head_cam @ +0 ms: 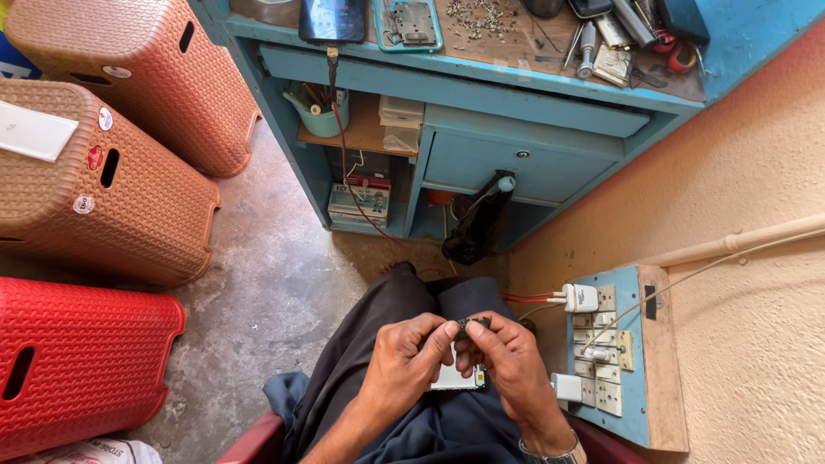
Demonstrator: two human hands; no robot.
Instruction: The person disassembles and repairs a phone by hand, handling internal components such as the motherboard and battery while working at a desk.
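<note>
From the head camera, the left hand (411, 357) and right hand (507, 361) meet over the person's lap, the fingertips of both pinched on a small dark part (472, 324) held between them, while a pale flat device (457, 378) lies on the dark trousers just beneath the hands. Ahead stands a blue surface (550, 82) carrying a phone (333, 19) on a red cable, a scatter of screws (478, 15) and hand tools; to the person's right a wall switchboard (612, 352) holds a white charger (581, 298), and to the left stand brown stools (112, 155) and a red stool (77, 361) on the concrete floor (266, 292).
</note>
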